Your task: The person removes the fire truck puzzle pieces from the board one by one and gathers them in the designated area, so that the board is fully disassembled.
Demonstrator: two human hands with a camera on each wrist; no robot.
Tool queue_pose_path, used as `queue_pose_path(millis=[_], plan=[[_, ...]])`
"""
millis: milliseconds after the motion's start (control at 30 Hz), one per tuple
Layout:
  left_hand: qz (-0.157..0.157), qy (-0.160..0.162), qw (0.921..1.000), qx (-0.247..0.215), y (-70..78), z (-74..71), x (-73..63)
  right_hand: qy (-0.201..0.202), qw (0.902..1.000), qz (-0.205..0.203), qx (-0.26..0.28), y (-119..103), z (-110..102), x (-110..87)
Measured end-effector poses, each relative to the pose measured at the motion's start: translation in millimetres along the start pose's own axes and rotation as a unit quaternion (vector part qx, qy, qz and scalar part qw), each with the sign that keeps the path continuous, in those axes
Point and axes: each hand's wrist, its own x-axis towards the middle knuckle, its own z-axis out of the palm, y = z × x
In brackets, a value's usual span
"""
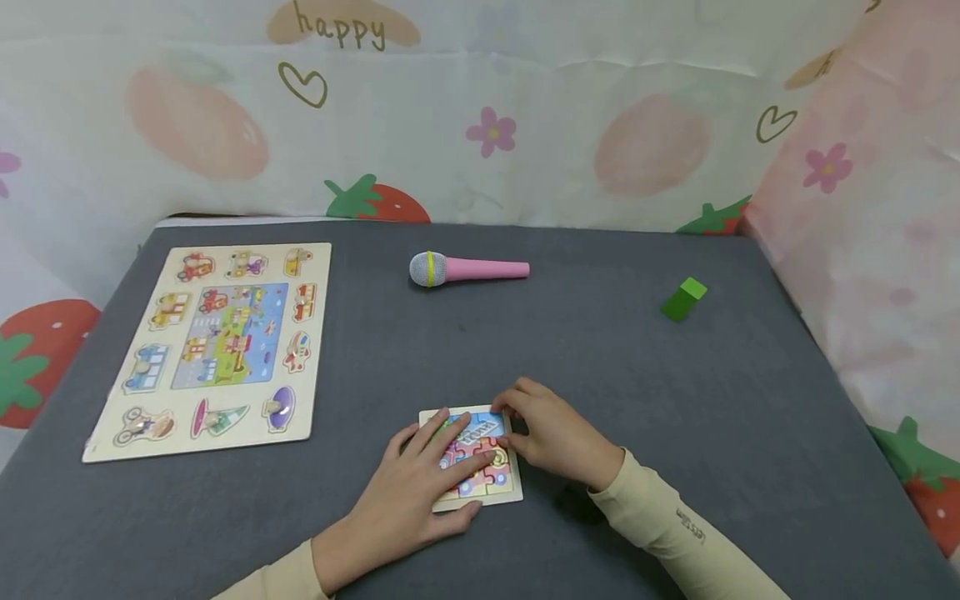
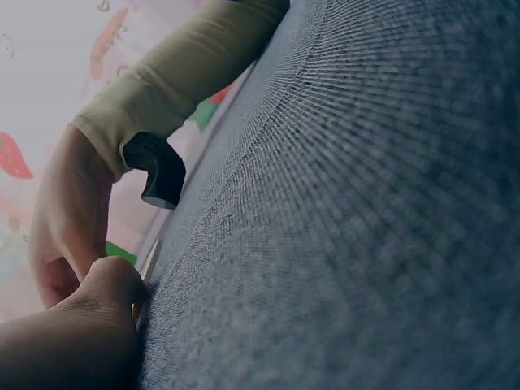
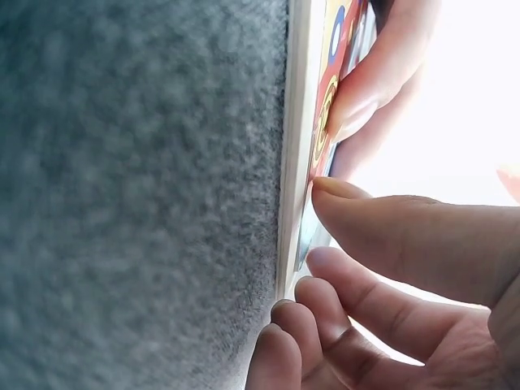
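A small jigsaw puzzle [image 1: 506,497] with a pale wooden frame and colourful pieces lies flat near the table's front. My left hand [image 1: 411,493] rests on its left part, fingers spread over the picture and covering some of it. At the puzzle's upper right corner, my right hand [image 1: 558,433] has its thumb and forefinger at opposite sides of a blue puzzle piece [image 1: 492,424]. In the right wrist view the thumb [image 3: 406,231] touches the picture near the frame's edge [image 3: 294,146], and the other fingers curl below. The left wrist view shows the right hand [image 2: 69,215] beyond the left thumb [image 2: 110,284].
A larger wooden peg puzzle board [image 1: 202,442] with vehicle pieces lies on the left. A pink toy microphone [image 1: 483,269] lies at the back middle, and a green block [image 1: 682,300] at the back right. Dark grey cloth covers the table [image 1: 600,350]; a patterned curtain [image 1: 540,167] hangs behind.
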Motion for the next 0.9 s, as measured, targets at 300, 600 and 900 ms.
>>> queue_pose_path(millis=[300,600,900], plan=[[-0.015,-0.023,0.9996,-0.001,1.6,-2.6,0.5,0.001,1.0,0.006,0.001,-1,0,-1.0],[-0.018,-0.024,0.9996,0.0,2.0,-2.6,0.5,0.017,0.9998,0.003,-0.014,-2,0,-1.8],[-0.019,-0.018,0.9997,0.0,2.8,-2.9,0.9,-0.024,0.9988,0.034,0.024,-1,-5,10.4]])
